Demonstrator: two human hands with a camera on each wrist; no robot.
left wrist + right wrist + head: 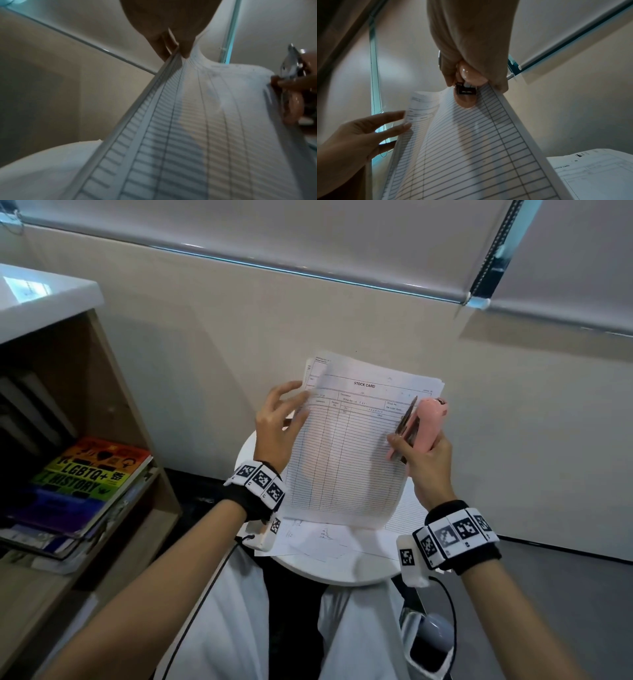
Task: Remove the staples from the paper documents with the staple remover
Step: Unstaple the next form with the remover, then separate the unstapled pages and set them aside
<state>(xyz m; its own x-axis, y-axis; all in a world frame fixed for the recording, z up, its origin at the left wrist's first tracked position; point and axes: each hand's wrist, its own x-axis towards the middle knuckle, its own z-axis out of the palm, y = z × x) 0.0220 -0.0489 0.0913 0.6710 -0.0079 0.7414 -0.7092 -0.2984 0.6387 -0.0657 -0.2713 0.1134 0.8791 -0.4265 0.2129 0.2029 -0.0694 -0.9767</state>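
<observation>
A stack of ruled paper documents (342,457) headed "STOCK CARD" is held upright above a small round table. My left hand (277,422) pinches its upper left edge, thumb on one side and fingers on the other; the left wrist view shows that pinch on the sheets (188,121). My right hand (428,463) grips a pink staple remover (430,422) with metal jaws at the stack's right edge. In the right wrist view the remover (465,93) lies against the top sheet (462,148), with the left hand (359,135) at the far edge. No staple is visible.
More loose sheets (325,539) lie on the white round table (308,573) under the stack. A wooden shelf with stacked books (85,481) stands at the left under a white top (41,299). A beige wall is close behind.
</observation>
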